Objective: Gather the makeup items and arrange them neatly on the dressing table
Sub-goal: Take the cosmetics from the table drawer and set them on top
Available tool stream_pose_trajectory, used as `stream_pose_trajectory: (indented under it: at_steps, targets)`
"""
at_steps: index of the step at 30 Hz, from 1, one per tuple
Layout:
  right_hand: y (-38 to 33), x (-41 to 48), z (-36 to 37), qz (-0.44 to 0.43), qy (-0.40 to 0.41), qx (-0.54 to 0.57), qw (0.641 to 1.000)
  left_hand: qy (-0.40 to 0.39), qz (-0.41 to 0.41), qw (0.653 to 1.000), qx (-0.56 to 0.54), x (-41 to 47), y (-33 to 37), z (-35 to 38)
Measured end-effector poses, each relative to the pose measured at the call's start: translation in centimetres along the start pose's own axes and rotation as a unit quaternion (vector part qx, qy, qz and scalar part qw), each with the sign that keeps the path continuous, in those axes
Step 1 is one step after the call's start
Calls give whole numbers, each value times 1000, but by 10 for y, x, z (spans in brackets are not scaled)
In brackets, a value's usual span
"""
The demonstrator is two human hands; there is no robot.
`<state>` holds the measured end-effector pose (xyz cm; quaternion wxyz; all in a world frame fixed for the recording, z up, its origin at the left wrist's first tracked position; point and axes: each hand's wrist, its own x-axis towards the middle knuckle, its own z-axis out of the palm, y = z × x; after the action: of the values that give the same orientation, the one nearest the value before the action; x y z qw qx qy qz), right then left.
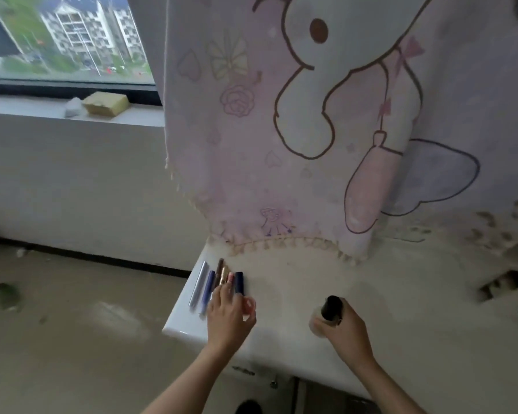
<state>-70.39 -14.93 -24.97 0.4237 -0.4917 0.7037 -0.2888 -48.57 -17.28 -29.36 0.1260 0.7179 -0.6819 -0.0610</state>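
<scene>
Left hand (229,316) is palm down, fingers stretched flat onto the row of makeup sticks (205,286) lined up along the dressing table's (281,342) left edge. Right hand (346,330), toward the front edge, curls tight around a black-capped bottle (331,309).

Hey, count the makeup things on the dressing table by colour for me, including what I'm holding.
Silver stick: 1
Light blue stick: 1
Brown stick: 1
Gold stick: 1
Pink stick: 1
Dark blue stick: 1
Black-capped bottle, in right hand: 1
Total: 7; brown and gold are blurred, possibly one stick
</scene>
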Motion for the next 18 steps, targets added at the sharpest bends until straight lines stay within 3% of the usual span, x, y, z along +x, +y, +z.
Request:
stream_pose_trajectory:
  at_steps: [6,13,18]
  targets:
    - [-12,19,11,26,15,3,1000,-85,-1,996,12,48,3,24]
    - [-14,28,23,45,28,-8,999,-83,95,991,50,55,-3,38]
    - [-12,28,31,57,37,-23,997,-97,78,992,29,56,-3,43]
